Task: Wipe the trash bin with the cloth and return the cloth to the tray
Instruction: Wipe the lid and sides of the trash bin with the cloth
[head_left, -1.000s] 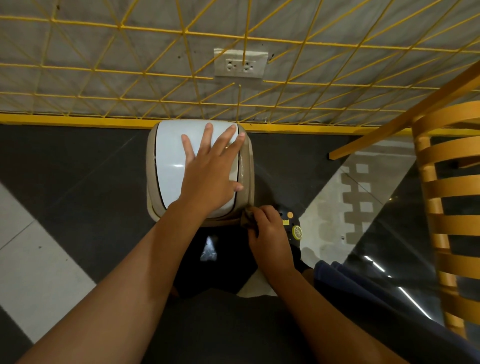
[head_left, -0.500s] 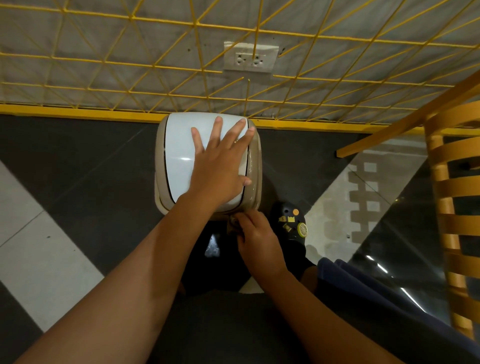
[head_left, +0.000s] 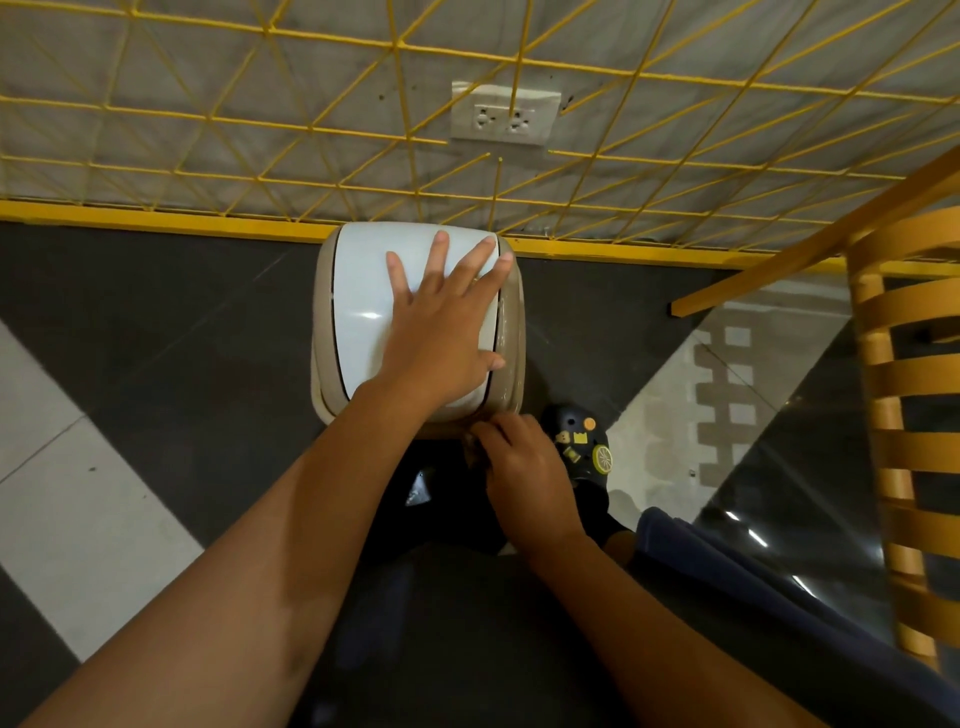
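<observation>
Trash bin (head_left: 511, 332) sitting against the wall (head_left: 208, 130), floor (head_left: 156, 338) lying open leftward, chair (head_left: 893, 364) crowding the right, left hand (head_left: 441, 322) pressing flat on its lid (head_left: 363, 291), right hand (head_left: 524, 467) pinching a mostly hidden cloth (head_left: 471, 448) at its near rim.

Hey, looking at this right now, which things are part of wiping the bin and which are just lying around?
For the job: trash bin, left hand flat on top of it, right hand pinching the cloth at the bin's front edge.
Just around: wall socket, wire grid, wooden chair, shoe.
</observation>
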